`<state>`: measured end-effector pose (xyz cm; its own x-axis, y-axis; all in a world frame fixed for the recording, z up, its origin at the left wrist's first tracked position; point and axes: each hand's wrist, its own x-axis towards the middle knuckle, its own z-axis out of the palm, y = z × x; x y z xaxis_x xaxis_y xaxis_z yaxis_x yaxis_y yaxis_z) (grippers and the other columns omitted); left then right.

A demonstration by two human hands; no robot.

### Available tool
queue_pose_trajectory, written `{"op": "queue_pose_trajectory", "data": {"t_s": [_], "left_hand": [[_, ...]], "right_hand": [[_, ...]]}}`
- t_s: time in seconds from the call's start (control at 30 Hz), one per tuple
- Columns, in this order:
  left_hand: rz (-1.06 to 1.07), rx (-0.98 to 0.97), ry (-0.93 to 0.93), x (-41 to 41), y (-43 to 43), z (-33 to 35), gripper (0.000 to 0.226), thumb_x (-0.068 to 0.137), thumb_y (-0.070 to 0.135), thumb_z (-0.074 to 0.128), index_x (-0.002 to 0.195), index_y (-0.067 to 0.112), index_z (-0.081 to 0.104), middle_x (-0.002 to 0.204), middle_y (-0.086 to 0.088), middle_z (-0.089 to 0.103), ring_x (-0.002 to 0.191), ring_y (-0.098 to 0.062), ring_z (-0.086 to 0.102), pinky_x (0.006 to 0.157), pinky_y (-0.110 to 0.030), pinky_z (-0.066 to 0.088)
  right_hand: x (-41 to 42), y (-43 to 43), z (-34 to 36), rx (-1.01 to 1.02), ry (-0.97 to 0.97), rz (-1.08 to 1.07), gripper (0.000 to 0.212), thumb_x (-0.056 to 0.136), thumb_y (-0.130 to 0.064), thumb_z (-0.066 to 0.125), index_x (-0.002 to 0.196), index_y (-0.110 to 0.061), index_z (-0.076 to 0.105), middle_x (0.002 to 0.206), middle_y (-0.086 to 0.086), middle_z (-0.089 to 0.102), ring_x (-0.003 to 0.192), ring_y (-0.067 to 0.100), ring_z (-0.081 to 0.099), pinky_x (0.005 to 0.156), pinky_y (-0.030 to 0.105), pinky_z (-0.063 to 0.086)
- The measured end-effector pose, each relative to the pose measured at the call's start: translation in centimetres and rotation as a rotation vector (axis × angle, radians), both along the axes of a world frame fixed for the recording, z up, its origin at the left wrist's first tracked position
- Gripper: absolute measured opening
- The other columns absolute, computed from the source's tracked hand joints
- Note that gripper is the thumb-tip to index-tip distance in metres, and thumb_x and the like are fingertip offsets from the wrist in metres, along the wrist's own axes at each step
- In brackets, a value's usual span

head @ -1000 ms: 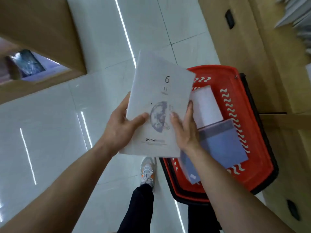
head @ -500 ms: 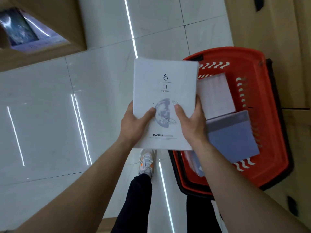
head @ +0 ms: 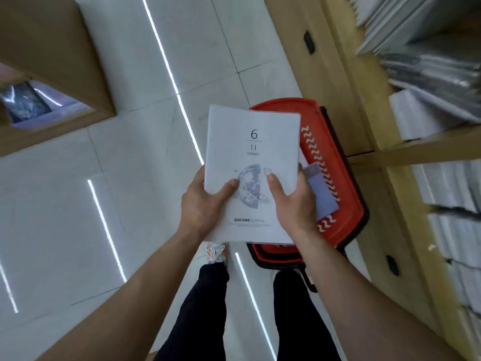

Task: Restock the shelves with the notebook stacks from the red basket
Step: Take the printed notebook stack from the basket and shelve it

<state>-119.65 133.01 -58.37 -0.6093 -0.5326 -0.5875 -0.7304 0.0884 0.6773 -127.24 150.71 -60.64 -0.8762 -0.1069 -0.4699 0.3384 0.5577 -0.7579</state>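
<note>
Head view – one view only, looking down.

- A notebook stack is held flat and face up in front of the body, above the pale tiled floor and partly over the red basket. The cover print reads upright to the wearer.
- Left hand: grip closed on the stack's lower left edge, thumb laid on the cover; the fingers beneath are hidden.
- Right hand: grip closed on the lower right edge in the same way, thumb on the cover, fingers out of sight under the stack.
- The basket stands on the floor just beside the shelves. A blue-grey notebook is seen lying inside it, mostly covered by the held stack.
- Wrapped stacks are already ranged on the shelves at the right.

Handling, as judged:
- The stack looks thin and fairly light, with a glossy face – probably film-wrapped, so slip is to be expected under a loose hold.
- Some flex at the unsupported far end is likely; the covers do not look rigid.
- It is best taken at both long edges near the middle, or supported from below with a palm, and slid onto the shelf far edge first.
- Corners could be bent if pushed against the shelved stacks.
</note>
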Motion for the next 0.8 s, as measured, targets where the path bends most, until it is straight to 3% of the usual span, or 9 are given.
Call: {"op": "queue_pose_trajectory", "data": {"t_s": [0.13, 0.2, 0.27, 0.33, 0.43, 0.5, 0.6, 0.7, 0.8], "left_hand": [[-0.154, 0.018, 0.043, -0.3, 2.8, 7.9, 0.05, 0.087, 0.051, 0.072, 0.133, 0.041, 0.057, 0.1, 0.027, 0.065, 0.091, 0.008, 0.061, 0.068, -0.008, 0.041], [-0.242, 0.021, 0.067, -0.4, 4.5, 11.7, 0.049, 0.087, 0.054, 0.071, 0.132, 0.042, 0.057, 0.1, 0.028, 0.064, 0.093, -0.001, 0.065, 0.072, -0.014, 0.045], [-0.335, 0.032, 0.089, -0.4, 6.4, 15.1, 0.049, 0.086, 0.056, 0.071, 0.132, 0.043, 0.057, 0.101, 0.025, 0.067, 0.096, -0.007, 0.066, 0.073, -0.019, 0.047], [-0.446, 0.056, 0.111, -0.7, 8.6, 18.5, 0.048, 0.086, 0.054, 0.071, 0.131, 0.043, 0.056, 0.099, 0.025, 0.066, 0.09, -0.001, 0.065, 0.068, -0.012, 0.044], [-0.634, 0.088, 0.149, -1.2, 12.2, 22.5, 0.046, 0.085, 0.056, 0.07, 0.127, 0.042, 0.058, 0.099, 0.026, 0.068, 0.093, -0.004, 0.069, 0.07, -0.017, 0.051], [-0.762, 0.105, 0.172, -1.6, 15.0, 24.7, 0.049, 0.085, 0.058, 0.07, 0.13, 0.044, 0.057, 0.107, 0.023, 0.07, 0.096, -0.007, 0.069, 0.079, -0.026, 0.055], [-0.914, 0.112, 0.193, -2.0, 19.4, 27.5, 0.044, 0.086, 0.054, 0.071, 0.126, 0.039, 0.06, 0.107, 0.021, 0.068, 0.093, -0.002, 0.065, 0.07, -0.008, 0.044], [-1.017, 0.175, 0.182, -2.3, 23.9, 29.2, 0.032, 0.088, 0.04, 0.075, 0.117, 0.041, 0.06, 0.097, 0.028, 0.064, 0.08, 0.014, 0.059, 0.064, -0.001, 0.041], [-1.075, 0.234, 0.172, -2.4, 28.3, 29.0, 0.041, 0.084, 0.043, 0.079, 0.122, 0.036, 0.064, 0.11, 0.02, 0.071, 0.099, 0.0, 0.066, 0.08, -0.016, 0.048]], "right_hand": [[1.5, 3.9, 8.8, -0.035, 0.022, -0.129, 0.042, 0.092, -0.045, 0.067, 0.13, -0.031, 0.058, 0.112, -0.021, 0.068, 0.102, -0.007, 0.063, 0.08, 0.008, 0.047], [2.8, 6.2, 13.1, -0.054, 0.018, -0.207, 0.042, 0.092, -0.047, 0.067, 0.13, -0.03, 0.058, 0.114, -0.02, 0.068, 0.103, -0.007, 0.063, 0.081, 0.009, 0.048], [4.4, 8.5, 17.1, -0.049, 0.021, -0.294, 0.039, 0.091, -0.048, 0.066, 0.126, -0.031, 0.059, 0.112, -0.019, 0.068, 0.1, -0.007, 0.064, 0.078, 0.011, 0.049], [6.2, 11.0, 20.5, -0.029, 0.055, -0.394, 0.042, 0.089, -0.052, 0.066, 0.125, -0.031, 0.06, 0.111, -0.018, 0.07, 0.098, -0.007, 0.065, 0.077, 0.012, 0.049], [8.9, 14.7, 24.9, 0.009, 0.084, -0.556, 0.036, 0.089, -0.048, 0.069, 0.118, -0.027, 0.064, 0.102, -0.017, 0.071, 0.089, -0.01, 0.065, 0.067, 0.003, 0.044], [10.8, 17.2, 27.1, 0.022, 0.111, -0.673, 0.034, 0.09, -0.046, 0.07, 0.117, -0.027, 0.065, 0.101, -0.017, 0.071, 0.089, -0.009, 0.066, 0.065, 0.002, 0.044], [13.2, 20.5, 29.8, 0.069, 0.159, -0.81, 0.038, 0.09, -0.045, 0.07, 0.123, -0.027, 0.064, 0.106, -0.016, 0.071, 0.089, -0.011, 0.062, 0.068, 0.001, 0.042], [15.0, 23.8, 31.6, 0.084, 0.164, -0.936, 0.036, 0.091, -0.045, 0.069, 0.122, -0.031, 0.063, 0.105, -0.017, 0.07, 0.088, -0.014, 0.06, 0.069, 0.0, 0.041], [16.5, 27.2, 32.1, 0.089, 0.167, -1.045, 0.032, 0.091, -0.043, 0.07, 0.12, -0.031, 0.065, 0.101, -0.021, 0.068, 0.091, -0.006, 0.063, 0.069, -0.004, 0.038]]}}
